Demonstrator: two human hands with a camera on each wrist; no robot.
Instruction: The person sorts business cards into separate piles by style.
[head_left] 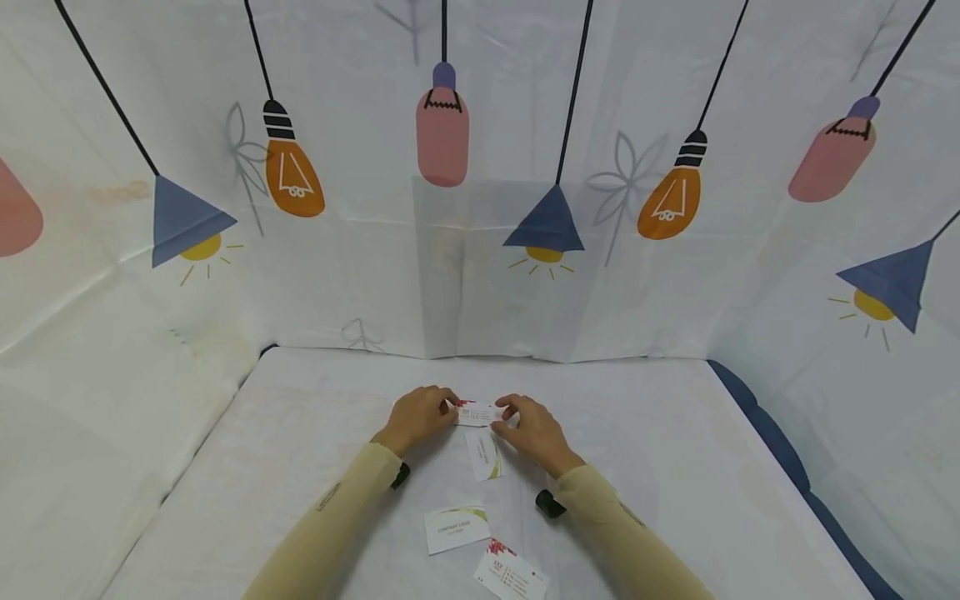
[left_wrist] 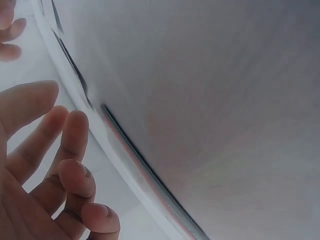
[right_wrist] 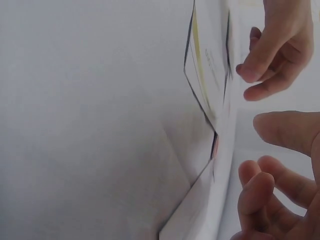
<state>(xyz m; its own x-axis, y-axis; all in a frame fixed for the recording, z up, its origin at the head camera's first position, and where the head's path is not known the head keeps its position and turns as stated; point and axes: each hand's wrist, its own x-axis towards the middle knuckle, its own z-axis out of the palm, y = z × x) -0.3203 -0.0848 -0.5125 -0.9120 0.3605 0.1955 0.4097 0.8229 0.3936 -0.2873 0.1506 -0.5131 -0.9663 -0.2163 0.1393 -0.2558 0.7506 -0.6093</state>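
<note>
A white business card with a red pattern (head_left: 477, 414) lies at the far middle of the table, between my two hands. My left hand (head_left: 422, 417) is at its left end, and my right hand (head_left: 536, 432) is at its right end. Loosely bent fingers of the left hand (left_wrist: 47, 165) show nothing between them in the left wrist view. Likewise, the thumb and fingers of the right hand (right_wrist: 285, 175) stand apart with nothing between them. Just below lies a white card with a green-yellow corner (head_left: 482, 455); nearer are a "COMPANY LOGO" card (head_left: 457, 529) and another red-patterned card (head_left: 512, 573).
A white cloth (head_left: 322, 417) covers the table, which meets a white curtain (head_left: 375, 275) printed with hanging lamps at the back and sides. Dark blue edging (head_left: 765, 433) shows along the right side. Black straps (head_left: 550, 503) sit at the wrists.
</note>
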